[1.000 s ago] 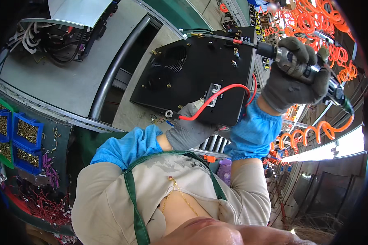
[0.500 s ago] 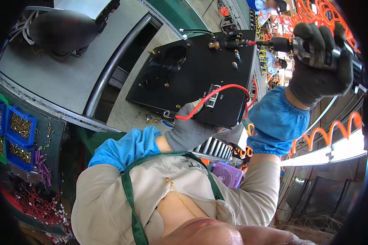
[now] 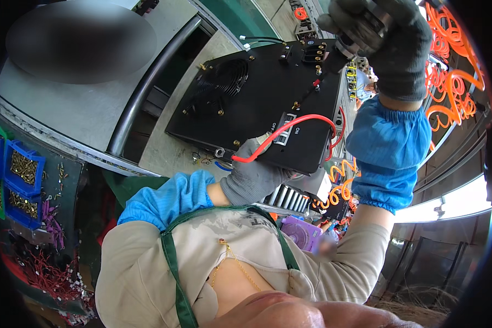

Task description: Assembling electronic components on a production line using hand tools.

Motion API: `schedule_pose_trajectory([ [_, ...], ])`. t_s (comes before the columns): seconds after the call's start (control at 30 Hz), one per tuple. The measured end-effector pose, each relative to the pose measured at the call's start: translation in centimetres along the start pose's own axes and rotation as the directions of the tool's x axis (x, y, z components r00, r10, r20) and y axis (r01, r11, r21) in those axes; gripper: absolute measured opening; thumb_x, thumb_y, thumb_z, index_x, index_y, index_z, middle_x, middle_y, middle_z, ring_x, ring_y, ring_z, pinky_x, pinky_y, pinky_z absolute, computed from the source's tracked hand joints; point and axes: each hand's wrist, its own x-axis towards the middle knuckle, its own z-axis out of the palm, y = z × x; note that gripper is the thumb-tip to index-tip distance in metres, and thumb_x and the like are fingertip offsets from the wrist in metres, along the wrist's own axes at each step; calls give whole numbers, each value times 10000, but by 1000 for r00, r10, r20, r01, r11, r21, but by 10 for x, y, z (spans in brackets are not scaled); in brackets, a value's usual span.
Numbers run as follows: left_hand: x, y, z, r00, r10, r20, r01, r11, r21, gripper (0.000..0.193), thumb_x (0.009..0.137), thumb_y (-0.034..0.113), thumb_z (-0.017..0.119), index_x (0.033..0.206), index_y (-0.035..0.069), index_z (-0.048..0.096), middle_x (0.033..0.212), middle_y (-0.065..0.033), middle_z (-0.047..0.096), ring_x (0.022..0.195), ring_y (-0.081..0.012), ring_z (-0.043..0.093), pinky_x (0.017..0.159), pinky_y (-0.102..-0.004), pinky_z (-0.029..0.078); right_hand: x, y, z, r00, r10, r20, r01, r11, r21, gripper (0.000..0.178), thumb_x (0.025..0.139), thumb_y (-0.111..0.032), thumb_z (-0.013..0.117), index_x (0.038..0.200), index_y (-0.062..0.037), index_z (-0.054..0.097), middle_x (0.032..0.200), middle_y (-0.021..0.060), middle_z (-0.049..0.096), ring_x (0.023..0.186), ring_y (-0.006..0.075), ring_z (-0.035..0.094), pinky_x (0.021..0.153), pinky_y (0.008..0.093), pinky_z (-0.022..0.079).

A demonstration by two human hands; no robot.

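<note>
The right hand (image 3: 396, 46), in a dark grey glove, is wrapped round a power screwdriver (image 3: 369, 31) at the far right, its shaft slanting near and left over a black equipment case (image 3: 262, 93) to a brass fastener (image 3: 296, 105); whether that fastener is seated cannot be told. The case lies ahead of the person, with a round fan grille (image 3: 232, 76) on its left, a terminal block (image 3: 313, 53) at the far right and a toggle switch (image 3: 285, 130) toward the near edge. At that edge rests the left hand (image 3: 251, 179), gloved in grey, beneath a red cable (image 3: 311, 116) that arches over the case and ends in a ring lug (image 3: 220, 153) to the left; whether the fingers grip cable or case cannot be told. Brass screws (image 3: 24, 167) fill a blue bin (image 3: 40, 175) at the left, with red wires (image 3: 49, 276) nearer, and a purple fan (image 3: 298, 234) stands at the near right.
</note>
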Motion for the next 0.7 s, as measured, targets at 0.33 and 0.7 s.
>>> schedule_pose_trajectory([
  [0.33, 2, -3, -6, 996, -35, 77, 53, 969, -242, 517, 873, 332, 482, 1252, -20, 455, 1223, -187, 529, 1083, -312, 563, 893, -410, 500, 5, -12, 18, 896, -77, -437, -416, 196, -888, 323, 825, -211, 617, 1066, 3, 589, 751, 87, 622, 628, 214, 647, 584, 337, 561],
  [0.7, -3, 6, -1, 998, 39, 40, -54, 858, 511, 738, 761, 453, 549, 1351, 46, 374, 1391, -167, 370, 1284, -334, 360, 1090, -486, 248, 23, 20, 19, 683, -109, -722, -624, 427, -654, 281, 761, -247, 682, 875, -12, 578, 664, 55, 562, 515, 144, 567, 464, 254, 462],
])
